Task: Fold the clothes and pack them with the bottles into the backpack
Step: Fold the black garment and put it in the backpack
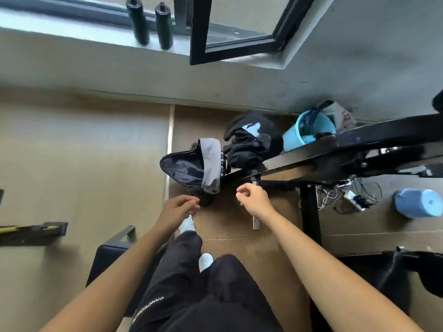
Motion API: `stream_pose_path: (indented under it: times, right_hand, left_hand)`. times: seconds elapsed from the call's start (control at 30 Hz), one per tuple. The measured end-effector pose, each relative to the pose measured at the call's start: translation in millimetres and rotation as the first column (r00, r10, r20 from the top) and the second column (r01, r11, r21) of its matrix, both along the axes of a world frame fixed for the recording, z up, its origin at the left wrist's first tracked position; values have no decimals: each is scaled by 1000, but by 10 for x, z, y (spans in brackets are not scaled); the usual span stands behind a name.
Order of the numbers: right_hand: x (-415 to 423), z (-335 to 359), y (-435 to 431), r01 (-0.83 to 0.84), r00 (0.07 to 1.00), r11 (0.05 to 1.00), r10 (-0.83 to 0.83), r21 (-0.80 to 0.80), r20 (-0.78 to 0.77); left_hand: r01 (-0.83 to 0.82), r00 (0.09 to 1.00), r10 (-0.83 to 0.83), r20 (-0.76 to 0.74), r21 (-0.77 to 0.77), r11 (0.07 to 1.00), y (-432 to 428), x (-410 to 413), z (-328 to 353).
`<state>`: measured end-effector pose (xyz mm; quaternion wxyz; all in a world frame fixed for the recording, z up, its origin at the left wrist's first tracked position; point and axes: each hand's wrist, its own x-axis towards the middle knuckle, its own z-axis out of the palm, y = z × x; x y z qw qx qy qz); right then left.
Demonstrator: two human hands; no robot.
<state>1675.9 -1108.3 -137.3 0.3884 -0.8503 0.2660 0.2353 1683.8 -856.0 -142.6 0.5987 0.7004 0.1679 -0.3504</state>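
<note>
Hovering low ahead of the person's knees, the left hand (181,208) has its fingers curled, the tips right at a dark lower bit of the backpack (184,167). From where I stand I cannot tell whether it pinches that fabric or only touches it. The right hand (251,197) is just beside it, loosely curled with thumb near forefinger and nothing visible in it, above a metal tube (256,207) under the counter (299,155). The backpack lies directly ahead of both hands, gaping open with a grey flap (212,164) folded over its mouth. Its long axis runs away from the person toward the wall, and the left hand is the nearer one. Whether the bag rests on the floor or leans on the counter's end I cannot say. A heap of black clothes (254,142), unfolded, sits just beyond it by the counter's end, closer to the right hand. The two dark bottles (151,25) stand upright on the window sill (72,32), well apart from everything and probably needing a long reach. A blue bucket (309,130), tangled cables (345,195) and a blue roll (418,202) crowd the right side, and the counter's edge would likely hamper that arm.
</note>
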Motion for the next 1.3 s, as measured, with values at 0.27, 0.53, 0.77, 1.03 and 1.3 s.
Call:
stream_pose_path:
  times: [0.27, 0.53, 0.77, 1.03, 1.3]
  right_hand:
    - [1845, -687, -565, -31, 999, 934, 15, -356, -47]
    - [2213, -1234, -1049, 197, 954, 900, -267, -389, -135]
    - [2111, -1021, -1036, 409, 912, 784, -343, -467, 224]
    - [1613, -10, -473, 328, 724, 945, -238, -20, 647]
    - [1136, 765, -238, -58, 824, 986, -39, 153, 565]
  left_hand:
    - [-30, 998, 32, -59, 31, 999, -183, 773, -245]
    - [-90, 991, 95, -95, 62, 994, -497, 1036, -493]
    - [-43, 993, 48, -112, 43, 998, -705, 1111, -439]
    - [116, 965, -148, 214, 153, 981, -811, 1224, -302]
    - [331, 771, -514, 375, 453, 827, -983, 1652, -114]
